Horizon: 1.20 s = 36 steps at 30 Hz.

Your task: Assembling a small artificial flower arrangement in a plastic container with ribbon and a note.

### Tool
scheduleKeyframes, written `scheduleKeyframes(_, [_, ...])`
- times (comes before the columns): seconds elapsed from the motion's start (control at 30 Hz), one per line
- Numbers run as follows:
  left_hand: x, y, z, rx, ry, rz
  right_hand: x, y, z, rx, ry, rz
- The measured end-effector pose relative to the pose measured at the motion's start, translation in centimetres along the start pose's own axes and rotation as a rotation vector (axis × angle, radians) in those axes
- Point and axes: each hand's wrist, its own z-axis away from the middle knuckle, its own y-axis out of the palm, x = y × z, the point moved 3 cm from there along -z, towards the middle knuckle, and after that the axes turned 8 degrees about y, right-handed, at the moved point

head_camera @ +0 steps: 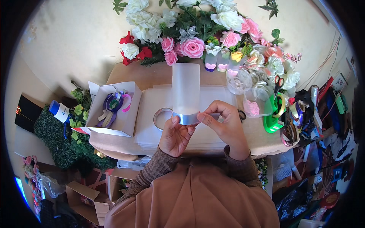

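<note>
A translucent frosted cylinder [186, 85] stands upright between my hands, over the stacked translucent sheets [212, 99]. Around its lower end runs a shiny pale blue ribbon [186, 119]. My left hand [176, 136] grips the banded base from the left, thumb on the ribbon. With thumb and fingertips, my right hand [223, 125] pinches the ribbon at the base's right side, and a loose end shows between its fingers. Just left of the cylinder lies a roll of clear tape [159, 125], partly hidden. Black scissors [242, 115] lie partly behind my right hand.
A white box [134, 111] of coiled ribbons is at the left. At the right are a clear container [261, 107] with pink heart labels and a green tape dispenser [271, 122]. Artificial flowers [192, 47] and small labelled tubes [211, 61] line the table's back.
</note>
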Motion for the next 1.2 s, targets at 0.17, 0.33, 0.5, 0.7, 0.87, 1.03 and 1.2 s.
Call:
scheduleKeyframes(0.17, [0.4,0.0,0.1,0.019,-0.033,0.077,0.3,0.5,0.1,0.027,0.027,-0.131])
scheduleKeyframes(0.33, [0.5,-0.3,0.0,0.054,-0.059,0.118,-0.3,0.4,-0.1,0.043,0.044,-0.132])
scheduleKeyframes(0.5, [0.5,-0.2,-0.1,0.085,-0.070,0.129,-0.3,0.3,0.0,0.032,0.046,-0.119])
scheduleKeyframes(0.7, [0.7,-0.5,-0.1,0.074,-0.089,0.120,-0.4,0.4,-0.1,0.009,0.053,-0.105])
scheduleKeyframes(0.87, [0.7,-0.5,-0.1,0.115,-0.098,0.088,-0.4,0.2,-0.2,-0.007,0.013,-0.048])
scheduleKeyframes(1.03, [0.8,-0.7,-0.2,0.144,-0.150,0.081,0.0,0.4,-0.1,-0.010,0.005,-0.059])
scheduleKeyframes(1.2, [0.9,-0.9,-0.3,0.150,-0.156,0.132,-0.1,0.3,-0.2,-0.005,0.000,-0.101])
